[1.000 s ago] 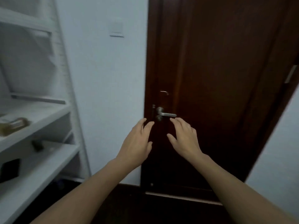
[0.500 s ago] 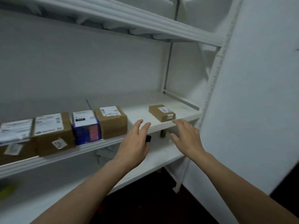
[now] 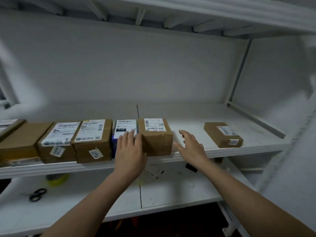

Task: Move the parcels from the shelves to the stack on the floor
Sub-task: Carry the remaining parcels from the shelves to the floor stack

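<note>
Left hand: the left hand (image 3: 130, 149) is open, its fingers straight and close together. They lie against the left front edge of the brown cardboard parcel with a white shipping label (image 3: 155, 135) and over the front of the blue parcel with a white label (image 3: 124, 129) beside it.
Right hand: the right hand (image 3: 189, 146) is open with fingers spread and holds nothing. It is just to the right of that brown parcel, and I cannot tell whether the thumb touches it.
Parcel between the hands: it stands at the front edge of the white middle shelf (image 3: 188, 115), at the right end of the row.
Row to the left: three more brown labelled parcels (image 3: 93, 139) (image 3: 57, 142) (image 3: 22, 139), packed side by side.
To the right: a small flat brown parcel (image 3: 222, 134), well apart from the row.
Lower shelf (image 3: 171, 194): a yellow tape roll (image 3: 57, 179), black scissors (image 3: 36, 195) and a small black object (image 3: 191, 167).
</note>
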